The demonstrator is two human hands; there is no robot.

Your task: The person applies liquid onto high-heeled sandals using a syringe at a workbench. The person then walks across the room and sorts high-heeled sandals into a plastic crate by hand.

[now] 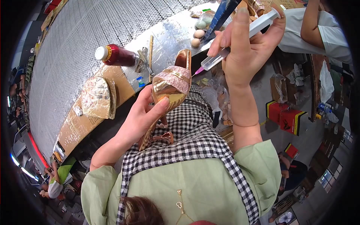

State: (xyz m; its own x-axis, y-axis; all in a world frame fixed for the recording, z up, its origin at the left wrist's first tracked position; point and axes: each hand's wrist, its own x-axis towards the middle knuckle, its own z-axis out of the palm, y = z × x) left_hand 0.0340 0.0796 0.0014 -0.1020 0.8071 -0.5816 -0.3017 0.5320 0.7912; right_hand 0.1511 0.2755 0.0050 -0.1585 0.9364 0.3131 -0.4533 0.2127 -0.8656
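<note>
My left hand [135, 118] grips a rose-gold high-heeled sandal [172, 83] with a pink glitter strap, thumb pressed on its shiny gold part. My right hand [249, 56] is closed around a clear plastic syringe [213, 62], with its white plunger up by my fingers. A pink needle base [199, 70] sits at its lower end. The needle tip points at the side of the glitter strap; whether it touches, I cannot tell. In my lap, partly hidden behind my left hand, lies another rose-gold shoe [167, 137] on the checked apron [180, 150].
On the bench stand a red bottle with a white cap [116, 55] and a plastic-wrapped rounded pad [98, 97] on cardboard. Eggs [198, 33] lie beside a dark blue metal bar [221, 17]. A co-worker's arm [311, 24] is at upper right. Red-and-black boxes [286, 117] sit on the floor.
</note>
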